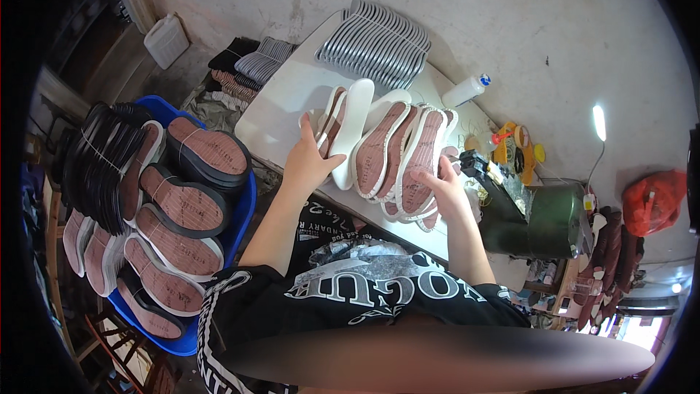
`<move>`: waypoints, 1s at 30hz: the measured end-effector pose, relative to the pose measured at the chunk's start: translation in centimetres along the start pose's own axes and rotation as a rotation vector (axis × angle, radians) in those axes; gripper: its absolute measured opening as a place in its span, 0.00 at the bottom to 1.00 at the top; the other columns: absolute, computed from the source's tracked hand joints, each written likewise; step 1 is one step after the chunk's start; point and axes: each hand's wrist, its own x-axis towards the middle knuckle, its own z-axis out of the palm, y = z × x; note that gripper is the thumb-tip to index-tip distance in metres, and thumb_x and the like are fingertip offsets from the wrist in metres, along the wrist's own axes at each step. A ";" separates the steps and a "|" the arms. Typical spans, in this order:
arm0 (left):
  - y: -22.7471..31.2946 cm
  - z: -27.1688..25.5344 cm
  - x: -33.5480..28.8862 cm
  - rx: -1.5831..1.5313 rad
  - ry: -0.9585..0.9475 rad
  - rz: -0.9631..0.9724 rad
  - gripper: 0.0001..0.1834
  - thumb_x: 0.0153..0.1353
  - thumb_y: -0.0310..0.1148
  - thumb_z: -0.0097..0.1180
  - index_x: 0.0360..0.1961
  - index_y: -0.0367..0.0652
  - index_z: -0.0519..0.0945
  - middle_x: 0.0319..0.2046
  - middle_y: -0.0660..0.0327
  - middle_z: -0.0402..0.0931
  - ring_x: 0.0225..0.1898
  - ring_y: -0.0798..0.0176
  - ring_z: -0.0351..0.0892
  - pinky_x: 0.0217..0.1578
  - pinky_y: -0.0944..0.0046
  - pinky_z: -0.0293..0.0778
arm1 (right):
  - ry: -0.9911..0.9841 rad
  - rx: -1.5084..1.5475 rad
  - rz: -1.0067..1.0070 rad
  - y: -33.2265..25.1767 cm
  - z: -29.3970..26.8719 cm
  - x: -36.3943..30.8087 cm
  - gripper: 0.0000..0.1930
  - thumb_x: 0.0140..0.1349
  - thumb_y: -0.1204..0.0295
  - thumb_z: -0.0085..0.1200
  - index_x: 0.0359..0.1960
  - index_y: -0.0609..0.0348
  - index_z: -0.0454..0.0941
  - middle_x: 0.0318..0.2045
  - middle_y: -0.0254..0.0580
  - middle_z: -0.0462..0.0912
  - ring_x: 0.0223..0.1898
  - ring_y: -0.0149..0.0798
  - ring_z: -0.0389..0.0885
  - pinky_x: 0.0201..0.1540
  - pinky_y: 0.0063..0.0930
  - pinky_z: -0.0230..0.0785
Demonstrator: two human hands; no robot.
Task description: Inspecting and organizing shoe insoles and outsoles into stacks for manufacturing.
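A bunch of shoe soles with white rims and brownish-pink inner faces stands on edge over the white table. My left hand (312, 159) is wrapped round the left end of the bunch, its thumb against a white sole (355, 124) whose smooth side shows. At the right end, my right hand (446, 188) presses its thumb on the pink face of a sole (423, 157); its other fingers reach behind the rim and are partly hidden. Between the hands several more soles (380, 147) lean against each other.
A row of grey soles (375, 40) stands at the far side of the white table (273, 106). A white bottle (467, 90) lies right of it. To the right is a dark green machine (539, 222). On the left, a blue tub (249, 201) holds tied soles.
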 end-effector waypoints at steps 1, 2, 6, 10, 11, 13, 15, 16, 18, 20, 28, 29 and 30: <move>-0.2 0.0 -0.2 -0.005 0.001 0.000 0.60 0.45 0.43 0.68 0.68 0.29 0.41 0.49 0.36 0.73 0.49 0.40 0.77 0.49 0.53 0.72 | -0.010 -0.075 -0.039 -0.9 0.2 -0.2 0.25 0.51 0.74 0.64 0.51 0.68 0.69 0.43 0.44 0.80 0.43 0.35 0.79 0.48 0.28 0.70; -0.5 0.0 -0.5 -0.027 0.056 0.007 0.59 0.45 0.43 0.69 0.68 0.32 0.44 0.46 0.38 0.75 0.48 0.41 0.78 0.49 0.54 0.72 | -0.020 -0.149 -0.078 -1.4 0.2 -0.2 0.24 0.52 0.74 0.63 0.50 0.68 0.69 0.41 0.44 0.81 0.42 0.34 0.79 0.47 0.27 0.71; -0.3 -0.1 -0.9 -0.023 0.118 0.042 0.52 0.45 0.43 0.69 0.67 0.36 0.53 0.48 0.40 0.75 0.49 0.42 0.78 0.49 0.54 0.72 | 0.135 -0.373 -0.334 -4.3 0.0 -0.4 0.21 0.52 0.73 0.63 0.46 0.67 0.69 0.36 0.42 0.80 0.37 0.31 0.78 0.40 0.25 0.71; -1.9 1.4 -0.6 0.042 0.169 0.149 0.46 0.47 0.42 0.66 0.64 0.35 0.59 0.46 0.41 0.76 0.47 0.41 0.78 0.48 0.52 0.73 | 0.192 -0.460 -0.392 -5.3 -0.6 -0.4 0.22 0.53 0.72 0.62 0.49 0.67 0.71 0.37 0.43 0.81 0.37 0.31 0.79 0.41 0.25 0.71; -1.9 1.5 -0.7 0.012 0.186 0.157 0.44 0.48 0.42 0.65 0.63 0.35 0.60 0.45 0.41 0.77 0.46 0.41 0.78 0.47 0.52 0.73 | 0.193 -0.460 -0.393 -5.8 -0.5 -0.7 0.22 0.53 0.72 0.62 0.49 0.67 0.71 0.37 0.43 0.81 0.37 0.31 0.79 0.41 0.25 0.71; -1.7 1.5 -0.6 -0.019 0.204 0.166 0.41 0.49 0.41 0.65 0.62 0.34 0.62 0.45 0.41 0.77 0.46 0.41 0.79 0.47 0.52 0.73 | 0.272 -0.532 -0.465 -6.6 -0.4 -1.4 0.21 0.54 0.73 0.62 0.49 0.67 0.72 0.37 0.41 0.81 0.37 0.29 0.79 0.41 0.23 0.71; -1.3 1.3 -0.5 -0.113 0.123 0.112 0.41 0.50 0.40 0.64 0.62 0.36 0.61 0.43 0.42 0.78 0.44 0.41 0.79 0.45 0.51 0.73 | 0.256 -0.301 -0.526 -6.7 -0.9 -2.0 0.19 0.55 0.75 0.61 0.49 0.67 0.72 0.37 0.40 0.81 0.36 0.28 0.79 0.40 0.21 0.71; -1.7 1.3 -0.6 -0.111 0.125 0.107 0.41 0.50 0.40 0.64 0.62 0.36 0.61 0.43 0.42 0.78 0.44 0.41 0.79 0.45 0.51 0.73 | 0.244 -0.184 -0.513 -7.5 -0.5 -2.7 0.19 0.56 0.76 0.60 0.49 0.67 0.72 0.37 0.40 0.81 0.36 0.28 0.79 0.39 0.20 0.71; -2.5 1.5 -0.7 -0.069 0.210 0.155 0.41 0.50 0.40 0.64 0.63 0.37 0.60 0.39 0.43 0.80 0.41 0.40 0.80 0.43 0.49 0.74 | 0.112 0.073 -0.349 -8.3 1.1 -3.7 0.19 0.57 0.73 0.59 0.49 0.67 0.72 0.36 0.39 0.81 0.33 0.28 0.80 0.37 0.21 0.74; -1.7 1.8 -0.7 -0.106 0.141 0.083 0.40 0.51 0.38 0.64 0.63 0.39 0.60 0.44 0.41 0.77 0.44 0.40 0.78 0.45 0.50 0.73 | 0.109 0.000 -0.035 -4.0 1.2 -2.1 0.22 0.56 0.67 0.61 0.48 0.69 0.72 0.44 0.49 0.79 0.42 0.37 0.80 0.44 0.28 0.73; 0.2 2.4 -1.9 0.159 0.449 0.247 0.25 0.48 0.31 0.62 0.51 0.48 0.76 0.52 0.52 0.63 0.55 0.43 0.60 0.55 0.47 0.60 | 0.179 -1.054 -0.364 1.9 5.2 -0.4 0.36 0.49 0.46 0.63 0.50 0.64 0.72 0.65 0.62 0.57 0.68 0.57 0.52 0.65 0.56 0.41; 0.2 2.5 -2.2 0.229 0.463 0.281 0.24 0.48 0.31 0.62 0.50 0.48 0.77 0.53 0.53 0.63 0.56 0.44 0.60 0.55 0.45 0.58 | 0.134 -1.077 -0.311 1.7 4.9 -0.6 0.35 0.49 0.50 0.66 0.50 0.65 0.70 0.65 0.63 0.56 0.69 0.57 0.52 0.65 0.52 0.45; 0.2 2.7 -2.1 0.299 0.479 0.318 0.23 0.48 0.31 0.62 0.49 0.49 0.77 0.55 0.54 0.63 0.57 0.44 0.59 0.56 0.44 0.57 | 0.130 -1.076 -0.316 1.8 4.8 -0.5 0.35 0.49 0.50 0.66 0.50 0.65 0.70 0.65 0.63 0.56 0.69 0.57 0.52 0.65 0.52 0.45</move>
